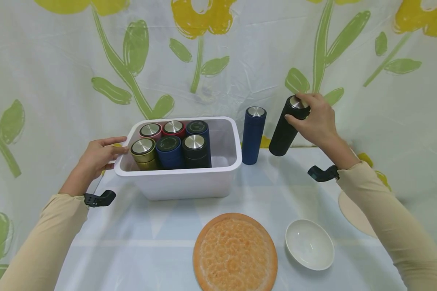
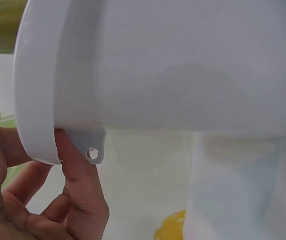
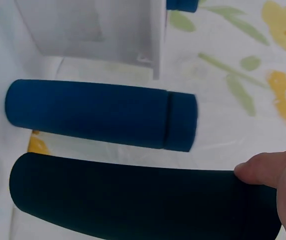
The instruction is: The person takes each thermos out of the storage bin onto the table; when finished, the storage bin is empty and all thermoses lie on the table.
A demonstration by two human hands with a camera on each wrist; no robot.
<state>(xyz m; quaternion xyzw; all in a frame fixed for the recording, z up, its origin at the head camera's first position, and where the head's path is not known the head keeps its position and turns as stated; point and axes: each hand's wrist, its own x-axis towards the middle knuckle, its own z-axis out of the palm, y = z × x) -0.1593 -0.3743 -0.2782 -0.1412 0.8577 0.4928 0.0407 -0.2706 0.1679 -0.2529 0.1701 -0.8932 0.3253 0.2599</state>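
Soft, even light brightened the head view, glinting in the glossy white round bowl point(image 1: 309, 245); the right wrist view was dimmer, the tall matte black cylindrical bottle point(image 3: 128, 200) nearly featureless, its curve probably lens distortion

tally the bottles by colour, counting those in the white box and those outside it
Blue bottles: 3
Black bottles: 2
Gold bottle: 1
Pink bottle: 1
Red bottle: 1
Total: 8

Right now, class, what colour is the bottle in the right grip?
The bottle is black, clearest in the head view.
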